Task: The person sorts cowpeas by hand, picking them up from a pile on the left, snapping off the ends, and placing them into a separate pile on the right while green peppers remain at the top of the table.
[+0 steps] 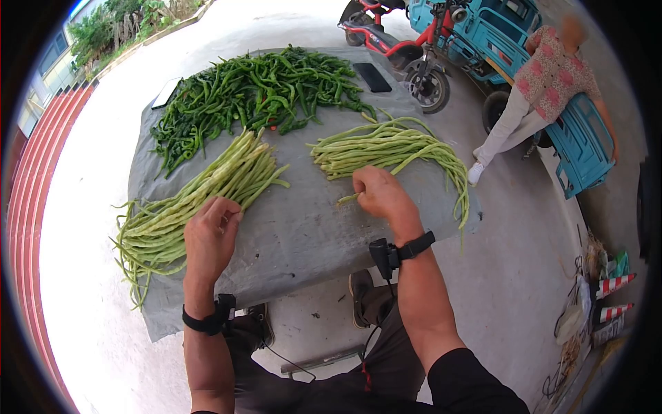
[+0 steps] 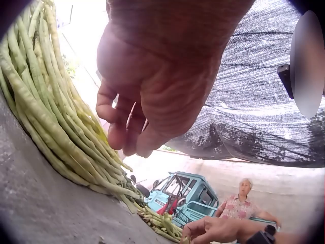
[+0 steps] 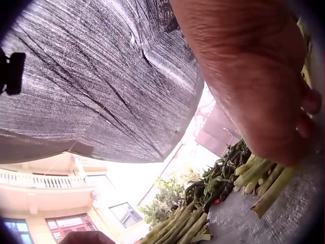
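Note:
A bundle of pale green yardlong beans (image 1: 196, 196) lies on the left of the grey-covered table (image 1: 296, 228). My left hand (image 1: 210, 238) hovers by its inner edge, fingers loosely bent toward the thumb. In the left wrist view nothing shows between those fingers (image 2: 118, 133). A second bundle of yardlong beans (image 1: 358, 153) lies on the right. At its near side my right hand (image 1: 386, 196) grips a single yardlong bean (image 3: 274, 193), whose cut end sticks out past the fingers toward the left.
A wide heap of green chili peppers (image 1: 255, 93) covers the far part of the table. A dark phone (image 1: 372, 77) and a white one (image 1: 167, 93) flank it. Beyond stand a red scooter (image 1: 393, 45), a blue cargo tricycle (image 1: 496, 41) and a person (image 1: 552, 76).

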Demonstrator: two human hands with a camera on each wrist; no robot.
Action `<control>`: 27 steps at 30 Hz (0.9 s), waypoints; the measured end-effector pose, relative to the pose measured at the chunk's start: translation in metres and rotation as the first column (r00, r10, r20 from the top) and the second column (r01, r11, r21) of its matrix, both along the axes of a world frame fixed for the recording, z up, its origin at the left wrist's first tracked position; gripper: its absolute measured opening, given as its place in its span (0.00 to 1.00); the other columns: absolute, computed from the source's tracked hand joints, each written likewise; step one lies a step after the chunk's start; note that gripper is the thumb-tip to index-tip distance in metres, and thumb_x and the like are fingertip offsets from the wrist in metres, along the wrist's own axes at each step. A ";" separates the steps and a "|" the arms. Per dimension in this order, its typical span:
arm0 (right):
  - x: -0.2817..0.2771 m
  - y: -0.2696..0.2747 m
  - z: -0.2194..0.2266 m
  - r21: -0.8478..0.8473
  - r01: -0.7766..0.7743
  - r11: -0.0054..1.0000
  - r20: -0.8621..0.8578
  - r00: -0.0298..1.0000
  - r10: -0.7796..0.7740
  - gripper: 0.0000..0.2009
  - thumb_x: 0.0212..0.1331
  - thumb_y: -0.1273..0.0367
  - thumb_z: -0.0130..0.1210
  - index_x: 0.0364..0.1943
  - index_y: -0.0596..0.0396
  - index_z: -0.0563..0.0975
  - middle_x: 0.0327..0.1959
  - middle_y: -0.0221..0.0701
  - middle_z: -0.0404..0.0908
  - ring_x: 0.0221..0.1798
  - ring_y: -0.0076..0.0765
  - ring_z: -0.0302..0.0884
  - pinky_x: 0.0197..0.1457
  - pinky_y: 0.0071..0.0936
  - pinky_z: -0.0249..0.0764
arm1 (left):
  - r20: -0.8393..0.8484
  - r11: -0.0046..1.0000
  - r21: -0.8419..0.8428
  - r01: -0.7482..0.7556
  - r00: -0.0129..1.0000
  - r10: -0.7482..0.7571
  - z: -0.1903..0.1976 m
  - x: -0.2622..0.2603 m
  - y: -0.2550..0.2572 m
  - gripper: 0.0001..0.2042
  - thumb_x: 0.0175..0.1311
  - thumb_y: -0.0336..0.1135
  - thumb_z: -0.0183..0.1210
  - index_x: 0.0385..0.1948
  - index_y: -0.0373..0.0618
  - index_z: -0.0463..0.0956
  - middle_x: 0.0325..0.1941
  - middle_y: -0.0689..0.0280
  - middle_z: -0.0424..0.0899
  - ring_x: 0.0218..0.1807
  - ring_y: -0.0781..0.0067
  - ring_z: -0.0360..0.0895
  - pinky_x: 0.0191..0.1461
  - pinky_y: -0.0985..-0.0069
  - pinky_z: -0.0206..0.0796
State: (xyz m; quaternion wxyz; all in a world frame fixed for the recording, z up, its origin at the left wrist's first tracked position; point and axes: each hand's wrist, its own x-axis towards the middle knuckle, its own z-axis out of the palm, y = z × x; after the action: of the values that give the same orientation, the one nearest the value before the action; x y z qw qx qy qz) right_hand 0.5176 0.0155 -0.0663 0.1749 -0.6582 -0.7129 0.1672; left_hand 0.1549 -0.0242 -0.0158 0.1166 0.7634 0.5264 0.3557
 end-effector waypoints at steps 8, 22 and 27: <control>-0.027 0.000 0.024 0.327 -0.013 0.945 -0.113 0.992 0.053 0.04 0.65 0.75 0.55 0.41 0.56 0.74 0.40 0.46 0.83 0.45 0.65 0.81 0.47 0.58 0.75 | -0.010 0.999 0.020 0.040 0.999 -0.040 -0.004 0.005 -0.001 0.04 0.65 0.25 0.68 0.37 0.43 0.82 0.36 0.60 0.85 0.33 0.59 0.85 0.38 0.65 0.75; -0.113 -0.020 0.052 0.450 -0.215 0.867 -0.381 0.831 0.404 0.08 0.63 0.80 0.60 0.43 0.58 0.76 0.36 0.43 0.83 0.37 0.55 0.83 0.40 0.44 0.76 | 0.751 0.876 -0.252 0.412 0.654 -0.091 -0.015 0.035 -0.005 0.17 0.74 0.26 0.69 0.60 0.42 0.78 0.41 0.70 0.87 0.39 0.84 0.79 0.42 0.81 0.73; -0.128 -0.031 0.066 0.396 -0.263 0.880 -0.433 0.792 0.431 0.08 0.62 0.80 0.61 0.42 0.59 0.76 0.37 0.46 0.84 0.38 0.60 0.84 0.41 0.48 0.77 | 0.848 0.864 -0.186 0.468 0.521 -0.099 -0.011 0.037 -0.007 0.14 0.76 0.28 0.67 0.60 0.39 0.79 0.44 0.70 0.88 0.41 0.84 0.80 0.46 0.82 0.74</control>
State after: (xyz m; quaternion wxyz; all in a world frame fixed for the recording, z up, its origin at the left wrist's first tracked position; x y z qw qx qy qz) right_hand 0.3895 -0.0153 -0.0005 0.4252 -0.4094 -0.7681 0.2481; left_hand 0.1922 -0.0308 -0.0267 0.5534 0.5490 0.3368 0.5281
